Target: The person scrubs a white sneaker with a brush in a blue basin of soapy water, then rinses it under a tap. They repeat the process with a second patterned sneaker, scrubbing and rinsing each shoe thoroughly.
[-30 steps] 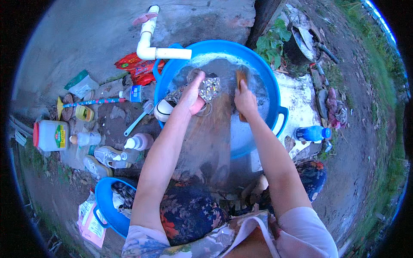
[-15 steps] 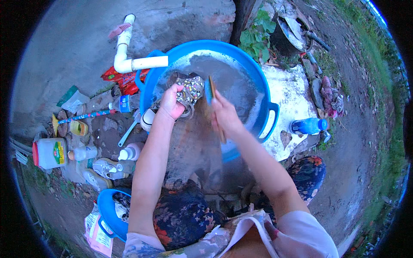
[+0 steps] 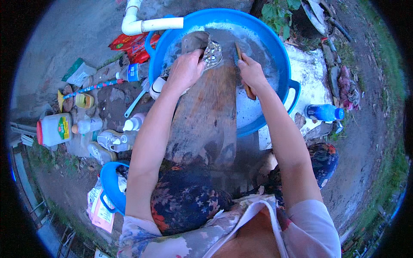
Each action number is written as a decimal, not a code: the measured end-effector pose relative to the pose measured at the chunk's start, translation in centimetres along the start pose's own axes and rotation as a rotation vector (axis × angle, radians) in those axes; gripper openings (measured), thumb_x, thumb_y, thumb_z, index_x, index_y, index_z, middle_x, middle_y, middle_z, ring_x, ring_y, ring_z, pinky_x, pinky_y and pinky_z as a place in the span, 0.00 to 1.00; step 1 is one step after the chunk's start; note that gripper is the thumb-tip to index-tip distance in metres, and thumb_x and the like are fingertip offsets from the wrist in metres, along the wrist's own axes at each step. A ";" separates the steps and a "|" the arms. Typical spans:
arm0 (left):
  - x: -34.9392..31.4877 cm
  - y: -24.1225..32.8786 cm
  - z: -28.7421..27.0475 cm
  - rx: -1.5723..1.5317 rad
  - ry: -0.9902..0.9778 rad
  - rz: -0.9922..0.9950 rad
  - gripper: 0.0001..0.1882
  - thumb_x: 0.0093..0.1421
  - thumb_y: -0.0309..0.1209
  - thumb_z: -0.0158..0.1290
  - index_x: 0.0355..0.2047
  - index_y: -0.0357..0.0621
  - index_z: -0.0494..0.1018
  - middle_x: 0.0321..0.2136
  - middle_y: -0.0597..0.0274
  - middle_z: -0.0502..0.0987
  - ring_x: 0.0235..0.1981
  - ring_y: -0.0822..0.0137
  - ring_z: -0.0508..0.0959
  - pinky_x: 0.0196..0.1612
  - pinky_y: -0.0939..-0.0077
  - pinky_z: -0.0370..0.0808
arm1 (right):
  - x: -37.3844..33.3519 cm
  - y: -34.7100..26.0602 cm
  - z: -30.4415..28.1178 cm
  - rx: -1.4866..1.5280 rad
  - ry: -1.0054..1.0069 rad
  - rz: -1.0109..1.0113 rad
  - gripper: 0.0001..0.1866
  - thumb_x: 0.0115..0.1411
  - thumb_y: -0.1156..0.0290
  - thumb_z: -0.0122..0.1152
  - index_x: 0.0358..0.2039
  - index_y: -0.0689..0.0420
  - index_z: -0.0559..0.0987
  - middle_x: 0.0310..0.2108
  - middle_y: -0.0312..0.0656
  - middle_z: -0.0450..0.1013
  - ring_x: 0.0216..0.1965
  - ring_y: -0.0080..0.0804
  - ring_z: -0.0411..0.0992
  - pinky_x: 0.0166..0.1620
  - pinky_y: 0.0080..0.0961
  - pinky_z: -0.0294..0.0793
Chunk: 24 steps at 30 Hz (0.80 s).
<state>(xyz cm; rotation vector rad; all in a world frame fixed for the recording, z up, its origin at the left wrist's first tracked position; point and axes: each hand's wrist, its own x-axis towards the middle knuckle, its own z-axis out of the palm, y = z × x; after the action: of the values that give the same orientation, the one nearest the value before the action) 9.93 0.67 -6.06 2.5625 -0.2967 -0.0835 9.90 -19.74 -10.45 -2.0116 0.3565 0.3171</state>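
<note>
My left hand [image 3: 187,71] is closed on a wet grey-brown shoe [image 3: 212,55] with a speckled, dotted pattern, held near the top of a wooden board [image 3: 208,114]. The board slopes out of a large blue basin [image 3: 285,53] of grey, sudsy water. To the right, over the water, my right hand [image 3: 253,75] grips a wooden-backed scrub brush [image 3: 248,91]. The brush stands apart from the shoe, its bristles turned out of sight. My left fingers are partly hidden behind the shoe.
A white pipe [image 3: 159,24] juts over the basin's left rim. Leftward lie a light-blue-handled brush [image 3: 137,103], white sneakers [image 3: 111,139], bottles and a white jug [image 3: 55,130]. A smaller blue basin [image 3: 112,189] sits low left; a blue bottle [image 3: 323,112] lies on the right.
The view has shifted, so the basin sits higher in the picture. My left hand has turned over the shoe, showing its back. The brush has moved away from the shoe to the right.
</note>
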 end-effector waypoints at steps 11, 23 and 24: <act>1.0 1.0 2.7 -1.161 -0.030 -0.636 0.15 0.61 0.34 0.46 0.45 0.38 0.68 0.36 0.57 0.75 0.35 0.64 0.76 0.39 0.66 0.72 | -3.0 -3.5 1.7 -0.384 0.044 -0.185 0.28 0.60 0.68 0.48 0.60 0.58 0.59 0.42 0.63 0.70 0.45 0.58 0.69 0.52 0.44 0.66; -0.2 -2.4 2.3 -1.399 0.207 -0.701 0.30 0.65 0.50 0.37 0.54 0.34 0.64 0.49 0.53 0.71 0.48 0.62 0.71 0.52 0.68 0.66 | -5.5 -3.4 4.7 -0.406 -0.044 -0.410 0.25 0.59 0.63 0.48 0.59 0.44 0.63 0.32 0.60 0.73 0.33 0.60 0.72 0.38 0.51 0.71; -0.4 -2.1 2.2 -1.423 0.230 -0.716 0.31 0.65 0.50 0.37 0.53 0.34 0.64 0.48 0.53 0.71 0.49 0.61 0.71 0.52 0.68 0.66 | -5.2 -3.4 5.1 -0.367 -0.040 -0.430 0.25 0.60 0.63 0.48 0.59 0.44 0.63 0.33 0.60 0.73 0.33 0.59 0.72 0.38 0.51 0.71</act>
<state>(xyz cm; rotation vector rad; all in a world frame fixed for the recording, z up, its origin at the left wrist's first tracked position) 9.70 1.29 -9.02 1.1235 0.5953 -0.1767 6.04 -13.14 -7.94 -2.3704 -0.1775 0.1573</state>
